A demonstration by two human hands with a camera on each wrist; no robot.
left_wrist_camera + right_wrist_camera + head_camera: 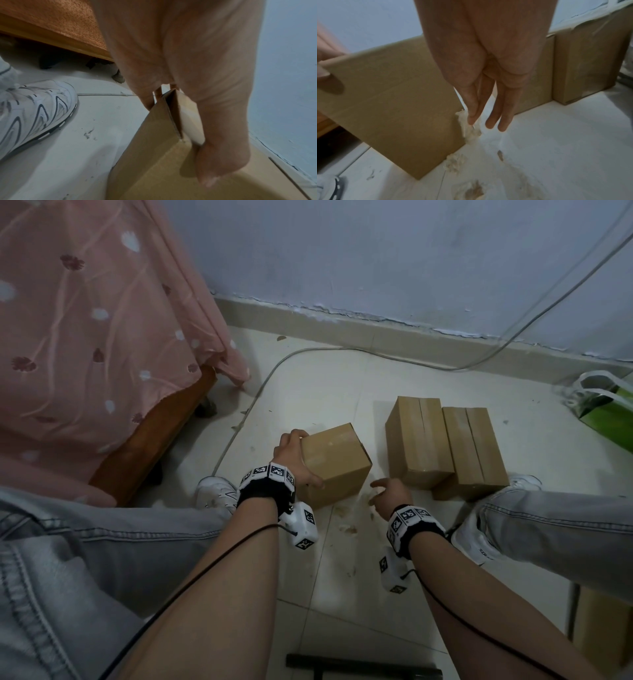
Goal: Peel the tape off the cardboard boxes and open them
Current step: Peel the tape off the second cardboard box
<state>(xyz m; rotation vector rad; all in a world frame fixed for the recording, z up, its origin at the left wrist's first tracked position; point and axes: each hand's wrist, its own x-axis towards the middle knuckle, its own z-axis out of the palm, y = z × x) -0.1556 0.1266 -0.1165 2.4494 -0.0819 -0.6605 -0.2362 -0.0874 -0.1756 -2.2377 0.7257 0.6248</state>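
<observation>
A small cardboard box (334,463) stands tilted on the tiled floor between my feet. My left hand (298,458) grips its upper left corner, thumb (214,162) on the near face and fingers round the far side. A gap shows between the flaps (173,111) at that corner. My right hand (390,494) hangs low beside the box's lower right corner with straight fingers (489,119). Its tips are at a crumpled whitish scrap (469,129) on the floor; whether they touch it I cannot tell. Two more boxes (418,440) (476,450) lie side by side to the right, glossy tape along their top seams.
A bed with a pink sheet (85,320) and wooden frame (154,436) is at the left. A cable (308,350) runs over the floor by the wall. A green bag (606,419) sits far right. My white shoes (215,491) (472,542) flank the boxes. Brown stains (346,529) mark the tiles.
</observation>
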